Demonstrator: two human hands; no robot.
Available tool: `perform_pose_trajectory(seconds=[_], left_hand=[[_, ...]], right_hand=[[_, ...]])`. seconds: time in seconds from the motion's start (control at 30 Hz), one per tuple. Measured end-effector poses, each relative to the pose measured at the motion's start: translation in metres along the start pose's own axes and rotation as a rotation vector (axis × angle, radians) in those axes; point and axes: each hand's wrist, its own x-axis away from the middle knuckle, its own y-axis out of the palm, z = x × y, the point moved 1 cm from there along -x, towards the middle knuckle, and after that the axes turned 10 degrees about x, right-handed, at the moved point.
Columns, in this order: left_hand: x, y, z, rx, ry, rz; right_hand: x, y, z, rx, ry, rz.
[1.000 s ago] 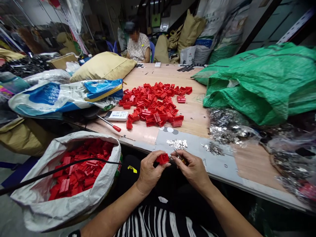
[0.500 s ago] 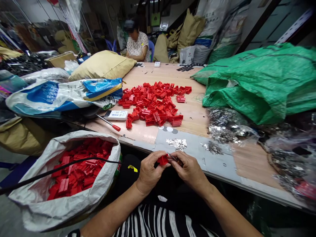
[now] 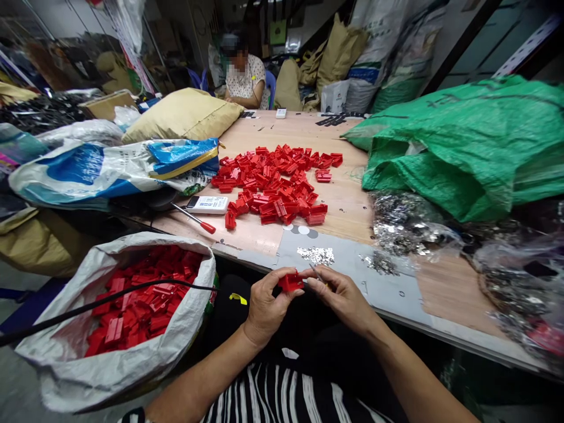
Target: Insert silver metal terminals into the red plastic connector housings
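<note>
My left hand pinches a red plastic piece between thumb and fingers, just off the table's front edge. Beside it, my right hand is closed on a thin pointed metal tool, whose tip points up and to the left. The fingertips of the right hand are close to the right end of the red piece. Beyond the hands, small silver metal parts lie on a grey sheet. Farther back is a large pile of red pieces.
An open white sack of red pieces stands at the left, crossed by a black cable. A red-handled screwdriver lies on the table. Green sacking and bagged metal parts are right. A person sits opposite.
My right hand has drawn slightly right from the red piece, and the tool tip now points more upward, away from it. The red piece has turned in my left hand, showing more of its side.
</note>
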Motion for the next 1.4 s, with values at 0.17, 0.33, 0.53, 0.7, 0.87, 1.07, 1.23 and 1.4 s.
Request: perform_pose_trajectory(seconds=[0.17, 0.33, 0.53, 0.7, 0.87, 1.07, 1.23, 1.4], left_hand=[[-0.001, -0.001, -0.001, -0.025, 0.024, 0.015], [0.0, 0.002, 0.003, -0.011, 0.042, -0.03], [0.004, 0.005, 0.002, -0.055, 0.091, -0.091], [0.008, 0.007, -0.002, -0.053, 0.081, -0.124], [0.009, 0.007, -0.002, -0.008, 0.037, -0.089], [0.008, 0.005, -0.001, 0.023, 0.015, -0.083], [0.007, 0.002, -0.002, 0.14, -0.032, -0.146], [0.009, -0.003, -0.006, 0.337, -0.168, -0.186]], right_hand=[[0.0, 0.001, 0.009, -0.132, 0.123, 0.035], [-0.005, 0.01, 0.013, -0.189, 0.073, 0.0], [-0.007, 0.014, 0.014, -0.302, 0.13, -0.13], [0.0, 0.016, 0.02, -0.415, 0.195, -0.18], [0.006, 0.019, 0.024, -0.562, 0.263, -0.234], [0.007, 0.022, 0.025, -0.647, 0.29, -0.243], [0.01, 0.022, 0.024, -0.754, 0.283, -0.267], [0.015, 0.026, 0.025, -0.887, 0.281, -0.306]])
